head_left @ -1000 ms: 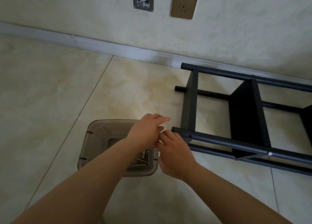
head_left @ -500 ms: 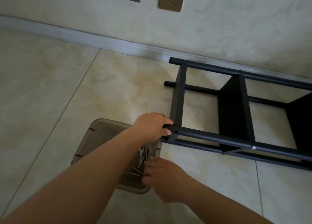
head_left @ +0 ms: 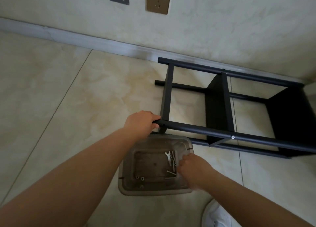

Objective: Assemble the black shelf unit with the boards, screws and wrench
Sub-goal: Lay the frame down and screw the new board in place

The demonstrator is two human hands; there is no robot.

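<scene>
Left grip (head_left: 142,122) wraps the end of a black metal shelf unit (head_left: 222,107) lying on its side beside the translucent grey plastic tray (head_left: 126,179). Right grip (head_left: 191,167) reaches into that tray among long steel screws (head_left: 171,174) near a small silver wrench (head_left: 168,155); whether it holds anything I cannot tell.

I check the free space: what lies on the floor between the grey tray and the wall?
In the head view, the black shelf unit lies on its side between the tray and the wall.
</scene>
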